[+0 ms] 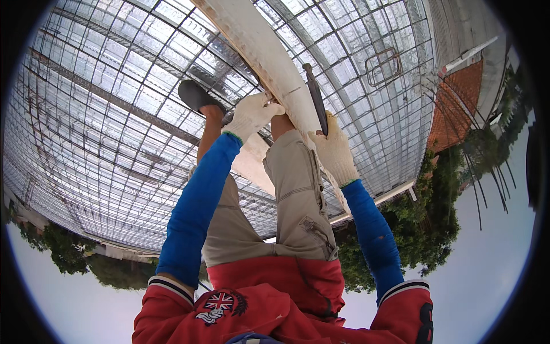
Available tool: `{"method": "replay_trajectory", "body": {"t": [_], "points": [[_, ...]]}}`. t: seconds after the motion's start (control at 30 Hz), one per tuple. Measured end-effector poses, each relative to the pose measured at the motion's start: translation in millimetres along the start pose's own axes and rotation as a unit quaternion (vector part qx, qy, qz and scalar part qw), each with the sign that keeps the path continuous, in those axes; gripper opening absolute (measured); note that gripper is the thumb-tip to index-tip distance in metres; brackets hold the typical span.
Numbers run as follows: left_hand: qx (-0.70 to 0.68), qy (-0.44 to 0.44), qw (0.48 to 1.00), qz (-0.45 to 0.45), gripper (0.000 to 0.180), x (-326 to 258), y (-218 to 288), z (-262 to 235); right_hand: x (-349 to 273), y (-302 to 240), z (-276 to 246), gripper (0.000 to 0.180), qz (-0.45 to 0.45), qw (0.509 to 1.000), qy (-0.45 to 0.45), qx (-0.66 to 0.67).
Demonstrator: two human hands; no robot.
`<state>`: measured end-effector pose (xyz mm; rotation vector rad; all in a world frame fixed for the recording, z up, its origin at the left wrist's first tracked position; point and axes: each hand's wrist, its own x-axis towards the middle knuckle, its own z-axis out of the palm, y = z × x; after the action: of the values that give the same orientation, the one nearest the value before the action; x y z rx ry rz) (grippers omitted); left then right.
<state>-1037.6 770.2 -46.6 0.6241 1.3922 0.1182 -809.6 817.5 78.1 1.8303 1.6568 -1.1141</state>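
My left hand (254, 116), in a cream knitted glove, is closed at the left edge of a long pale wooden board (281, 69). Its fingertips are pressed together; whatever is between them is too small to make out. On the board's other side, my right hand (335, 153), gloved alike, wraps round the near end of a long dark tool (317, 98). That tool tapers toward a small knobbed far end and lies close alongside the board. I cannot tell its exact kind.
Steel rebar mesh (132, 74) spreads over shiny ribbed sheeting on both sides. My dark shoe (193, 94) stands on the mesh left of the board. A bent wire rectangle (384, 67) lies at the right. Loose rebar ends (478, 157) stick out past the edge, near trees.
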Motion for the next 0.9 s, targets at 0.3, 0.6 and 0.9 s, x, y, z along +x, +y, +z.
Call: {"method": "replay_trajectory", "body": {"t": [0.3, 0.6, 0.9], "points": [[0.195, 0.011, 0.975, 0.107, 0.037, 17.8, -18.9, -3.7, -12.2, -47.1, 5.2, 0.065, 0.148, 0.981, 0.046, 0.119], [0.273, 0.064, 0.942, 0.185, 0.032, 10.5, -27.2, 2.1, -30.1, -81.2, 15.9, 0.057, 0.17, 0.977, -0.014, 0.127], [0.259, 0.132, 0.937, 0.193, 0.028, 10.0, -34.6, 23.2, -43.4, -100.3, 36.5, 0.082, 0.126, 0.989, 0.036, 0.072]]}}
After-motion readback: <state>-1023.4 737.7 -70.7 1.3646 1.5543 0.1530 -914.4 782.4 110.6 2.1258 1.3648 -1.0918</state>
